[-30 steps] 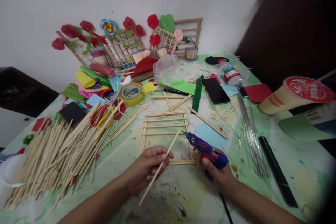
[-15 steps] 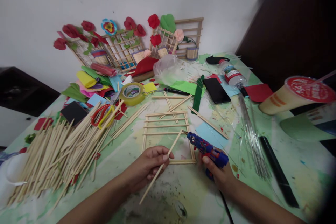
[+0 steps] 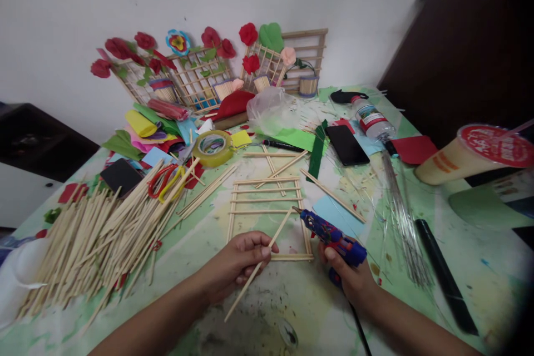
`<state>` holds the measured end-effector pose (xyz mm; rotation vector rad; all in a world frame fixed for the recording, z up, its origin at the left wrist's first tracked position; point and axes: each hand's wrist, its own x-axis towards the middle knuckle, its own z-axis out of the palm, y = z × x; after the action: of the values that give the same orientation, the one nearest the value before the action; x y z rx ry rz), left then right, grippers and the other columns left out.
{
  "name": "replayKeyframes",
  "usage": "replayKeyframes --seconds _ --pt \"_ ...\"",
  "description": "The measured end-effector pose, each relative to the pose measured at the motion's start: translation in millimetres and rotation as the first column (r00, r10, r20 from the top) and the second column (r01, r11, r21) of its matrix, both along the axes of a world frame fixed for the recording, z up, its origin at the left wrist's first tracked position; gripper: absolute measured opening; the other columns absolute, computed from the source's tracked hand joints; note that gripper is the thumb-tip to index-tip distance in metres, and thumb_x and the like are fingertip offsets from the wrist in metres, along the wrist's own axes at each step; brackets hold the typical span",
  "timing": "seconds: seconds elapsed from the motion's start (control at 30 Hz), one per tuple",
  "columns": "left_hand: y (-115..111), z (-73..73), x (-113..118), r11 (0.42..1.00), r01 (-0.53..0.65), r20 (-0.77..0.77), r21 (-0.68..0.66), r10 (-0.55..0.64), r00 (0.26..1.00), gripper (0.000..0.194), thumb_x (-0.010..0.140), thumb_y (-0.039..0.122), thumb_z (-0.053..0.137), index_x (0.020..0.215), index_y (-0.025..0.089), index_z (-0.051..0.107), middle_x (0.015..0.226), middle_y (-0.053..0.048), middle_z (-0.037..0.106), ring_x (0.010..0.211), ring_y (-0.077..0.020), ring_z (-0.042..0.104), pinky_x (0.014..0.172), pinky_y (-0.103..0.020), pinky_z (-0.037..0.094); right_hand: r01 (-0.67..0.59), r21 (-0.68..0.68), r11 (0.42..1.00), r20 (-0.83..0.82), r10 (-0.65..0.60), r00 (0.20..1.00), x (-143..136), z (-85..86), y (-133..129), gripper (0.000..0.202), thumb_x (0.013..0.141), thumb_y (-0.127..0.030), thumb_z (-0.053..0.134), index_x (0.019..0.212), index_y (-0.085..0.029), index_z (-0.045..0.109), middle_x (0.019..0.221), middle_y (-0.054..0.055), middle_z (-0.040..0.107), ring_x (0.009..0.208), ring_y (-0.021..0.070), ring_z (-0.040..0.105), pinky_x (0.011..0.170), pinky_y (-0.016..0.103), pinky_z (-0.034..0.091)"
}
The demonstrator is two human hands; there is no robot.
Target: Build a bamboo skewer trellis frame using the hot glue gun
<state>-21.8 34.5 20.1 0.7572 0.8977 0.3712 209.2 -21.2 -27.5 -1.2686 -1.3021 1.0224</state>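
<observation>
Between the thumb and fingers of my left hand (image 3: 246, 258) is a thin wooden stick (image 3: 259, 264), slanting up to the right. My right hand (image 3: 348, 272) is wrapped round the handle of a blue glue gun (image 3: 331, 232). The gun's nozzle is at the stick's upper end; I cannot tell whether they touch. Beneath and behind them a stick frame (image 3: 267, 199) with several crossbars lies flat on the table, its lower left part hidden by my left hand. A black cord runs down from the gun.
Piled sticks (image 3: 83, 250) and scissors (image 3: 169, 181) lie at left, near a tape roll (image 3: 212, 147). A phone (image 3: 347, 144), a bottle (image 3: 372, 118), wires (image 3: 403, 228) and a drink cup (image 3: 471, 153) are at right. Flower-decked stick lattices (image 3: 200, 78) lean on the wall.
The whole view has shifted slightly, so things appear a little further right. Both hands keep their grips, and the nozzle stays by the stick's end.
</observation>
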Motion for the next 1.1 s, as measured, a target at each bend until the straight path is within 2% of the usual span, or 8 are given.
replayKeyframes --seconds 0.27,0.43,0.73,0.93,1.1 --pt "1.0 -2.7 -0.8 1.000 0.005 -0.014 0.003 -0.005 1.000 0.027 0.074 0.036 0.070 0.087 0.014 0.061 0.053 0.008 0.039 0.039 -0.0012 0.020 0.034 -0.015 0.008 -0.030 0.001 1.000 -0.004 0.030 1.000 1.0 -2.2 0.2 0.034 0.084 -0.047 0.052 0.065 -0.019 0.050 0.056 -0.002 0.041 0.051 0.0112 0.039 0.046 0.023 0.035" --pt "1.1 -1.9 -1.1 1.000 0.007 -0.012 0.003 -0.007 1.000 0.028 0.074 0.037 0.070 0.087 0.014 0.061 0.053 0.008 0.039 0.040 -0.0013 0.020 0.034 -0.016 0.009 -0.017 -0.015 1.000 -0.003 0.017 1.000 1.6 -6.6 -2.0 0.030 0.083 -0.046 0.055 0.072 -0.018 0.055 0.059 0.000 0.048 0.054 0.0131 0.045 0.049 0.024 0.040" --pt "1.8 -1.5 0.1 1.000 0.012 -0.026 0.019 -0.012 1.000 0.031 0.072 0.039 0.071 0.087 0.014 0.061 0.055 0.008 0.041 0.040 -0.0014 0.020 0.035 -0.017 0.008 -0.041 0.061 0.997 0.066 0.037 0.997 2.0 2.0 -0.6 0.029 0.084 -0.045 0.054 0.074 -0.018 0.059 0.063 0.003 0.055 0.055 0.0137 0.048 0.050 0.025 0.043" --pt "1.7 -1.7 -1.0 1.000 0.018 -0.027 0.016 -0.018 0.999 0.031 0.073 0.040 0.070 0.088 0.014 0.060 0.053 0.008 0.039 0.040 -0.0019 0.020 0.036 -0.017 0.008 -0.069 0.094 0.993 0.094 0.060 0.994 1.4 1.7 0.1 0.027 0.085 -0.042 0.053 0.072 -0.018 0.057 0.060 0.001 0.049 0.052 0.0123 0.045 0.044 0.023 0.039" --pt "1.7 -1.1 -1.0 1.000 0.019 -0.025 0.018 -0.018 1.000 0.030 0.074 0.039 0.070 0.088 0.014 0.060 0.054 0.008 0.039 0.040 -0.0017 0.019 0.035 -0.017 0.008 -0.089 0.068 0.994 0.091 0.083 0.992 1.8 -1.6 -0.6 0.026 0.084 -0.041 0.053 0.074 -0.018 0.057 0.057 0.000 0.044 0.052 0.0126 0.044 0.041 0.022 0.034"
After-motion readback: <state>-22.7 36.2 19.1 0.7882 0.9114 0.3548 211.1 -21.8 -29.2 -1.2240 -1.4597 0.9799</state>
